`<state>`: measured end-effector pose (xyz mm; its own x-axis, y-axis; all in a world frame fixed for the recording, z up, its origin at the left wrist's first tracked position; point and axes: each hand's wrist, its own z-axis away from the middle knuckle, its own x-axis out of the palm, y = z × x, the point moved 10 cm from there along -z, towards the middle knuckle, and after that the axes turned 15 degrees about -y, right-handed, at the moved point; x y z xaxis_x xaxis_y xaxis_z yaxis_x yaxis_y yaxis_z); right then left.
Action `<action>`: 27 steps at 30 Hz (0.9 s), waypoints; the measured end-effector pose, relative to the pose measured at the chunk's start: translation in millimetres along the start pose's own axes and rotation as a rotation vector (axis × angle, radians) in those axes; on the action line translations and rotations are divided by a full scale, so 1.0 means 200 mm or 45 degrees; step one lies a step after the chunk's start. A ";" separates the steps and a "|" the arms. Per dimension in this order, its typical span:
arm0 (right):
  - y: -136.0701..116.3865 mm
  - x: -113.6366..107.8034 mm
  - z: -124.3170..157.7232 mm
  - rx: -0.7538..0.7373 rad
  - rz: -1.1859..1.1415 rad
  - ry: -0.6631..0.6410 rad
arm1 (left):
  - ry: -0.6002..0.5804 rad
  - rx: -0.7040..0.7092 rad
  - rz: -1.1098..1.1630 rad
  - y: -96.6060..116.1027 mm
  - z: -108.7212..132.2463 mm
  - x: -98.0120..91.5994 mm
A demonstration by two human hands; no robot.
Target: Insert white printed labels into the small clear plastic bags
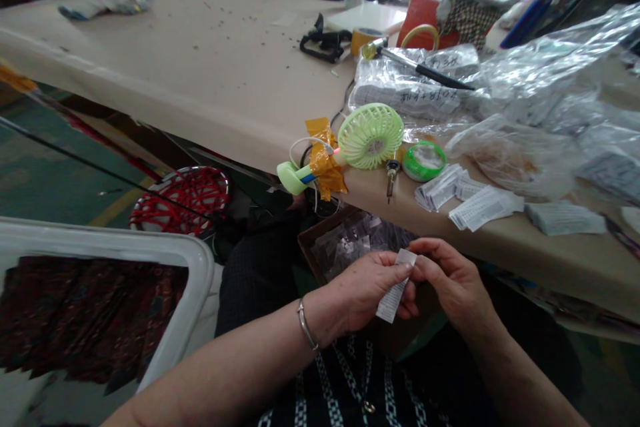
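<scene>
Both hands meet low in the lap, below the table's near edge. The left hand [367, 290] and right hand [453, 280] are pinched together on one small white label [395, 293]. It hangs upright between the fingertips, its top corner poking up above the thumbs. A bracelet [306, 323] sits on the left wrist.

Right behind the hands, tucked under the table [200, 60], is an open box [350, 243] full of grey slips. It is close to the knuckles.

Up on the edge above, a green fan [371, 135] is strapped down with yellow tape [325, 160], and its handle juts out past the edge. Just beside it a soldering iron [391, 177] pokes tip-down over the rim, almost straight above the hands. Next along come a green tape roll [424, 160], then label stacks [483, 207] fanned out near the edge. Behind them crumpled plastic bags [510, 157] crowd the whole right side.

The left half of the table is mostly bare, with a rag [105, 1] at the far corner.

Down on the left, a white tray [195, 253] holds dark red cloth pieces, its corner near the left forearm. A red wire basket [187, 199] sits beyond it.

Open room is tight: table edge above, box ahead, tray to the left. The only free space is over the lap.
</scene>
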<state>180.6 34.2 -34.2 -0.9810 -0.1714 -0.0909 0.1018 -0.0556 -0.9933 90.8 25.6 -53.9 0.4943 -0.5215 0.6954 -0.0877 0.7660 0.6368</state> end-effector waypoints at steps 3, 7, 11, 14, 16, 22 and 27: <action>0.08 0.08 -0.04 0.118 -0.374 -0.110 | 0.079 0.041 -0.087 0.02 0.01 -0.02; 0.10 0.12 -0.07 0.129 -0.534 -0.113 | 0.151 0.077 -0.213 0.06 0.03 -0.04; 0.08 0.15 -0.12 0.144 -0.530 -0.148 | 0.211 0.120 -0.322 0.11 0.05 -0.07; 0.03 0.14 -0.16 0.101 -0.445 -0.106 | 0.266 0.231 -0.546 0.20 0.07 -0.10; -0.02 0.10 -0.19 0.025 -0.299 -0.004 | 0.353 0.342 -0.774 0.30 0.10 -0.12; -0.14 0.04 -0.27 -0.088 0.065 0.164 | 0.601 0.475 -1.197 0.54 0.18 -0.14; -0.18 0.03 -0.30 -0.143 0.159 0.238 | 0.639 0.544 -1.369 0.63 0.18 -0.12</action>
<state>162.0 93.9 -2.9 -0.9765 0.0156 -0.2151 0.2156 0.0660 -0.9742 37.6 120.8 20.5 0.7546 -0.5328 -0.3831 0.3365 -0.1870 0.9229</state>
